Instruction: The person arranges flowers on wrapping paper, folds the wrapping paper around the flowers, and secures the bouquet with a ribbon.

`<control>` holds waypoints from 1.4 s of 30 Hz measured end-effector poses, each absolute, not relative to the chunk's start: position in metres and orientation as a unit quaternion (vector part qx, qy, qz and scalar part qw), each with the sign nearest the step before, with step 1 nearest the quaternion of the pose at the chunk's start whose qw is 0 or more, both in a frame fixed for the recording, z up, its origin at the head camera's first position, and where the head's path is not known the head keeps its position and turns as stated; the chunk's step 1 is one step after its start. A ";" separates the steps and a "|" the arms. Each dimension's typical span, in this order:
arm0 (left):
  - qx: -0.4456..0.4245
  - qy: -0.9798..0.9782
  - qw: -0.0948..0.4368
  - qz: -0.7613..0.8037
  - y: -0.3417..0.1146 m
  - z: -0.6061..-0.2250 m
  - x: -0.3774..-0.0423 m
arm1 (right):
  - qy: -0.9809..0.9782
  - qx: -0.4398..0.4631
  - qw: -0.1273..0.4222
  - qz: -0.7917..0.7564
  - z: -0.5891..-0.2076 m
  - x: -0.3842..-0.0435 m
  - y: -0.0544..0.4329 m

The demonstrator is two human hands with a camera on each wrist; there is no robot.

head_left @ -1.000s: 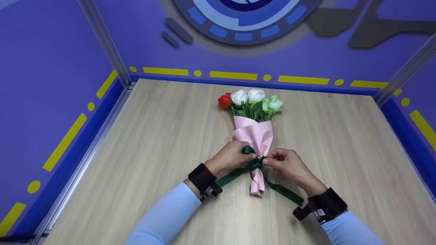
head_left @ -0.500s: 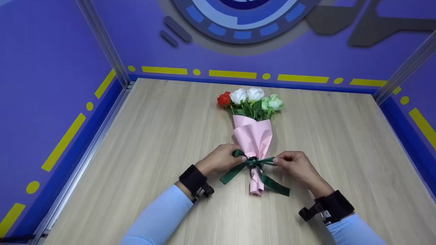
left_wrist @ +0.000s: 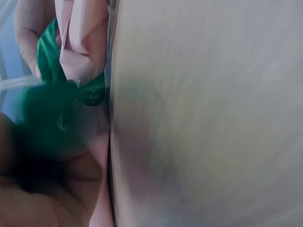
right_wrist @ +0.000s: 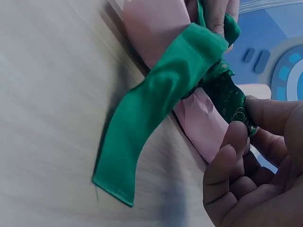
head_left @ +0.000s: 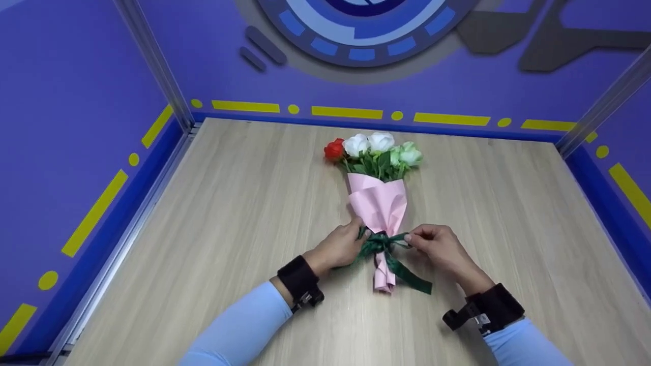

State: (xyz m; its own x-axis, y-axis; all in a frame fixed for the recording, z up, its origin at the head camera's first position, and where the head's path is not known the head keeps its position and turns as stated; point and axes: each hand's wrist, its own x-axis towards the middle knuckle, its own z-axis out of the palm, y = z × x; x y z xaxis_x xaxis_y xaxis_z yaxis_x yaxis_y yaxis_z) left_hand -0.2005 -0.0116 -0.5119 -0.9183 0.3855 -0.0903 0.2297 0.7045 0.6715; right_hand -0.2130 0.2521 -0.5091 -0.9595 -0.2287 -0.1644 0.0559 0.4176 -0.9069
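A bouquet wrapped in pink paper (head_left: pixel 379 201) lies on the table, with red, white and pale green flowers (head_left: pixel 381 142) at its far end. Round its narrow waist a green satin ribbon (head_left: pixel 379 244) is knotted. My right hand (head_left: pixel 440 249) pinches a loop of ribbon between thumb and fingertips to the right of the knot. On the left side, my left hand (head_left: pixel 338 246) holds the other loop close to the knot, its fingertips partly hidden. One ribbon tail (right_wrist: pixel 123 142) hangs down toward the table in the right wrist view.
The bouquet's rolled paper end (head_left: pixel 384 282) points toward the person. Under it spreads a wood-grain table (head_left: pixel 244 203), bounded by blue panels (head_left: pixel 81 127) at the left, back and right. Each wrist wears a black strap with a small camera (head_left: pixel 305 300).
My right hand has drawn a ribbon loop out to the right from the knot. The left hand first moved out left, then came back in toward the knot. The bouquet stays in place.
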 end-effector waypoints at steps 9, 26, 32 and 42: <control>0.153 0.929 0.167 0.292 -0.016 -0.507 -0.201 | 0.850 -0.021 0.105 -0.515 -0.509 -0.217 0.256; 0.086 0.896 0.231 0.369 -0.037 -0.501 -0.214 | 0.825 -0.016 0.150 -0.544 -0.524 -0.215 0.274; 0.123 0.908 0.215 0.339 -0.042 -0.496 -0.215 | 0.824 -0.002 0.153 -0.545 -0.525 -0.216 0.277; 0.128 0.839 0.192 0.494 -0.029 -0.502 -0.212 | 0.923 -0.082 -0.022 -0.374 -0.516 -0.181 0.251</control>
State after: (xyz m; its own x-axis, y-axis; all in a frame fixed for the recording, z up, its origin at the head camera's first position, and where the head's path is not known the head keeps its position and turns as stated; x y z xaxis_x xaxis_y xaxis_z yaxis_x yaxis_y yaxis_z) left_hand -0.2115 -0.0291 -0.5023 -0.8936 0.4046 -0.1944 0.0264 0.4796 0.8771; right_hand -0.1810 0.2514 -0.5158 -0.9856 -0.1356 0.1012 -0.1678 0.7064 -0.6876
